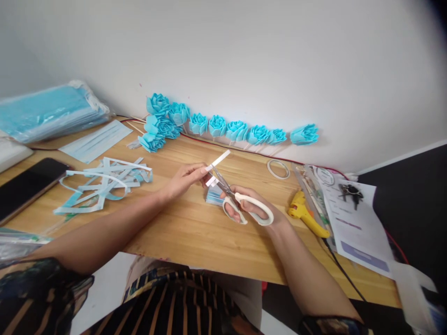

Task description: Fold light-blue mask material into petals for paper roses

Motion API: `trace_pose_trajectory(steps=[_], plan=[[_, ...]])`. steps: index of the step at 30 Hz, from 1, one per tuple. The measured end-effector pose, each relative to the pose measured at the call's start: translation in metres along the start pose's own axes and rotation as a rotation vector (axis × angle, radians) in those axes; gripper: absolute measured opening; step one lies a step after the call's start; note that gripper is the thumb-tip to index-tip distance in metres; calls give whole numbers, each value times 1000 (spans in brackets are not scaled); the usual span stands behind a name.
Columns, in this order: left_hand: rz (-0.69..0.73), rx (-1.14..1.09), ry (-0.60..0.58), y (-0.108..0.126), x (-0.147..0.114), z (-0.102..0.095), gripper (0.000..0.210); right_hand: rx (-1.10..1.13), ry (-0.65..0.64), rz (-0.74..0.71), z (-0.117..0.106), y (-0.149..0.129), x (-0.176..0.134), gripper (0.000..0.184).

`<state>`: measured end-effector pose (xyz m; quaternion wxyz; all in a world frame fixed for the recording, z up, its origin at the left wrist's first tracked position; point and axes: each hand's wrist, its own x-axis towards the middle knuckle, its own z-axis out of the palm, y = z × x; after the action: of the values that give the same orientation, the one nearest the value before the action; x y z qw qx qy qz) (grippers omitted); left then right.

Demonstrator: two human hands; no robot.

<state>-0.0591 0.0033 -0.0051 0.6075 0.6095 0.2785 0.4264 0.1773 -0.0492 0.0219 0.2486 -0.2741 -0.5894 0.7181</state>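
Observation:
My left hand [190,179] is closed, pinching a narrow white strip [221,160] over the middle of the table. In my right hand [253,200] is a pair of scissors [256,209] with white handles, my fingers through the loops. The blades are parted and reach up to the strip beside my left fingertips. Small white pieces [211,181] show at the blades; I cannot tell whether they are cut off. Below them a stack of pleated blue pieces [214,195] lies on the table [195,237], partly hidden by my right hand and the scissors.
Several blue fabric flowers [217,125] on sticks line the wall. Left are cut strips [104,181], a flat blue mask sheet [96,140], bagged masks [49,111] and a phone [33,186]. A tape roll [278,169], yellow glue gun [307,215], paper [356,228] and keys [351,194] lie right.

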Motion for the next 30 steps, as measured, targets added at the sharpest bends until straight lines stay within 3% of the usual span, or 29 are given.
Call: trace_pose_trajectory(steps=[10,25,30], plan=[[76,152,-49,8,-3,1,45,70,6,-56,0,7,3,53],[77,79,-63,2,-5,-3,32,175,53,-88,5,14,5,50],[96,145,-48,3,-5,-3,34,172,78,-62,7,13,5,51]])
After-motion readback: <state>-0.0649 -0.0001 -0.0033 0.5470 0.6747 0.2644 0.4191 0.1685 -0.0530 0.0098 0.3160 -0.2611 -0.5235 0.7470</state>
